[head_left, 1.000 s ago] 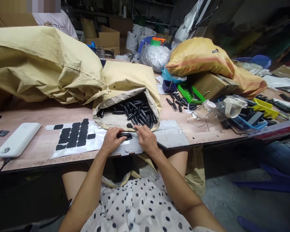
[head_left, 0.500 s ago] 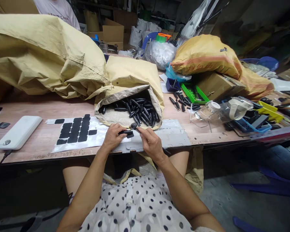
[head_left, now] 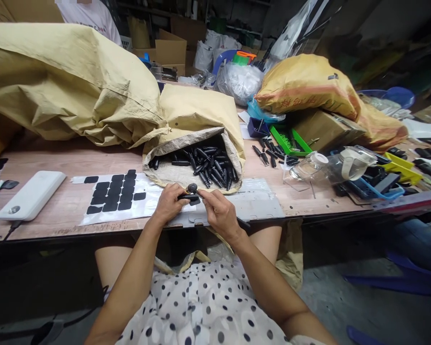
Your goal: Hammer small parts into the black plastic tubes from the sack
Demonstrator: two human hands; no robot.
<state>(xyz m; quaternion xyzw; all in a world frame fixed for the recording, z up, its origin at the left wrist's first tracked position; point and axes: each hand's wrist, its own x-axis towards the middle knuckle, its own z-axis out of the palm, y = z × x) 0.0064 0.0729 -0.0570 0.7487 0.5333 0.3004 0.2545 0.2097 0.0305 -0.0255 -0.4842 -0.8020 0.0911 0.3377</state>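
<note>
Part [head_left: 191, 197] is pinched in the left hand [head_left: 166, 204], over a grey board [head_left: 258, 197] at the table's [head_left: 75, 163] edge, and a round piece [head_left: 192, 188] is held just beside it by the right hand's [head_left: 221, 212] bunched fingertips. Behind both hands, black pieces [head_left: 215, 166] are heaped in a sack's [head_left: 197, 106] mouth; to the left, a sheet [head_left: 140, 209] bearing black patches [head_left: 111, 192] is laid flat.

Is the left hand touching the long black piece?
Touching: the head view shows the left hand closed around one end of the long black piece.
</note>
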